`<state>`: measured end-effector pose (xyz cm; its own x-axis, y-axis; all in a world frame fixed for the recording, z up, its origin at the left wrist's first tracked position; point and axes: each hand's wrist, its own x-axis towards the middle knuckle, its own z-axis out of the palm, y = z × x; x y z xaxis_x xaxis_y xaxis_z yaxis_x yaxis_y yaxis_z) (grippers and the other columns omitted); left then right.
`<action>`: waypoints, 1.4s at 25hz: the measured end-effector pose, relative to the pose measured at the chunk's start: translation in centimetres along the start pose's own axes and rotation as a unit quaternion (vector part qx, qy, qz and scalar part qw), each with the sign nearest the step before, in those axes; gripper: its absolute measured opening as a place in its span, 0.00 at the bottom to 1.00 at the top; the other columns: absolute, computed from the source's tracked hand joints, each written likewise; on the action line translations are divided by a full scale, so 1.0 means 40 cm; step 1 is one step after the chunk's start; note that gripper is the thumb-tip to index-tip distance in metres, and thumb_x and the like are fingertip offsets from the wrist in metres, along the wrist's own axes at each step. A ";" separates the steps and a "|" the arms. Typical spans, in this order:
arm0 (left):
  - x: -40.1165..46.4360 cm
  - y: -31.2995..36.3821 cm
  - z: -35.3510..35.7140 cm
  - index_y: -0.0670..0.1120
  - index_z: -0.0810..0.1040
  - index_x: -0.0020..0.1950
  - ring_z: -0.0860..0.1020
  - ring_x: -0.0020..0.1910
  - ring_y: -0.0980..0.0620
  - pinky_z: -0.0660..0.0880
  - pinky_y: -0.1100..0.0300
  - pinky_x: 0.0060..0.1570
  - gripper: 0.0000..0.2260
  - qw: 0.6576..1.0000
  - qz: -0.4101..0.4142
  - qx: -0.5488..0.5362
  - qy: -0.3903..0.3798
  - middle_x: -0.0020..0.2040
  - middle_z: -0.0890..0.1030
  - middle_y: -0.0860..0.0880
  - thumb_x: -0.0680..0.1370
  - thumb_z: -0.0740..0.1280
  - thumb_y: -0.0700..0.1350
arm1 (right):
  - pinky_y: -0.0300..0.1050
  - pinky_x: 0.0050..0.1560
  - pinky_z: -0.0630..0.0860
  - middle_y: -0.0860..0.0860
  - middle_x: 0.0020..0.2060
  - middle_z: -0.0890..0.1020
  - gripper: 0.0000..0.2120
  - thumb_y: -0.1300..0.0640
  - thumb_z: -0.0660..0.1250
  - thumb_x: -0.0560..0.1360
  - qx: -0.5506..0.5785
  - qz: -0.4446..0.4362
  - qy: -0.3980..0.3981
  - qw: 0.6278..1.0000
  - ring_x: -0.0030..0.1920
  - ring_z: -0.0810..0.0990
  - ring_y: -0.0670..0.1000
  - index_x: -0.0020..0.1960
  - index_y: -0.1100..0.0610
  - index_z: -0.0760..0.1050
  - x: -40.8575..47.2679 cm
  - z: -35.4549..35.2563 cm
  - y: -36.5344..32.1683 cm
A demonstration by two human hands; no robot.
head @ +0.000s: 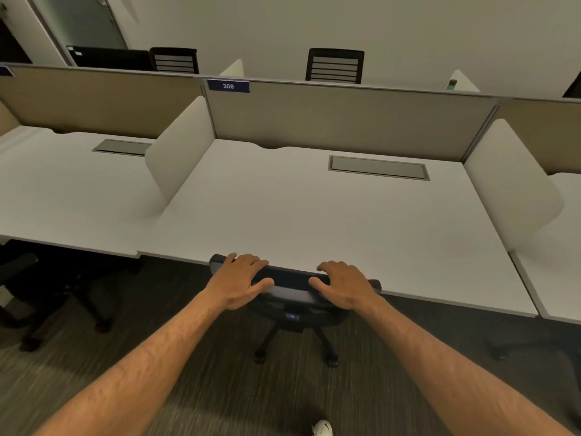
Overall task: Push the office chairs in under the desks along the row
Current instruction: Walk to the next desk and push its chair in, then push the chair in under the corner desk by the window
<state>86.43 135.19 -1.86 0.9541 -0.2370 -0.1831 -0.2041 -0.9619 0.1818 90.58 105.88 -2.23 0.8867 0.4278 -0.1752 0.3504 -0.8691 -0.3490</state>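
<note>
Both hands sit on the top rail of the office chair (294, 286) at the worktop (314, 215) marked 306: the left hand (243, 280) is curled over the rail's left end with the thumb pressing its near face, and the right hand (341, 286) is draped over the right end the same way, each wrapped around the rail. The chair stands at 12 o'clock from the person, its backrest top touching or just short of the worktop's near edge, its seat apparently already beneath. The likeliest trouble is pinched fingertips, since they hook over the far side of the rail, where it meets the worktop edge. An uneven push could also swivel the chair on its castors (332, 360) and leave it askew, and the striped carpet (157, 357) may snag a wheel. The chair looks black, with a curved, padded top rail, a small label on the back below it, and a star base with dark castors. A neighbouring chair (56, 294) at 9 o'clock sits in shadow, seemingly only partly under its own worktop (63, 196).
</note>
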 end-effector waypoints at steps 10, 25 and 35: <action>-0.378 -0.129 -0.107 0.53 0.61 0.82 0.55 0.81 0.50 0.50 0.45 0.80 0.46 0.981 -0.172 0.000 0.092 0.82 0.62 0.50 0.73 0.37 0.79 | 0.49 0.62 0.73 0.51 0.65 0.78 0.27 0.37 0.59 0.80 0.047 -0.254 -0.038 0.965 0.63 0.76 0.53 0.73 0.50 0.70 0.071 -0.004 -0.435; -1.383 -0.317 -0.216 0.50 0.60 0.82 0.56 0.81 0.49 0.50 0.46 0.79 0.47 0.896 -0.420 0.019 0.144 0.81 0.62 0.47 0.74 0.37 0.77 | 0.50 0.74 0.58 0.50 0.74 0.71 0.27 0.38 0.62 0.80 0.038 -0.539 -0.025 0.841 0.78 0.58 0.50 0.76 0.45 0.66 -0.193 0.163 -1.311; -1.725 -0.476 -0.241 0.50 0.64 0.81 0.61 0.79 0.49 0.56 0.47 0.76 0.44 0.815 -0.517 0.006 0.263 0.79 0.67 0.49 0.76 0.42 0.76 | 0.51 0.76 0.55 0.52 0.75 0.70 0.27 0.42 0.63 0.81 0.072 -0.655 -0.044 0.751 0.79 0.56 0.52 0.77 0.51 0.65 -0.279 0.232 -1.815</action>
<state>26.58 171.17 16.63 0.5793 0.7882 0.2077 0.7686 -0.6130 0.1828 52.47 166.51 16.54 -0.2156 0.9129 0.3467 0.8632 0.3441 -0.3694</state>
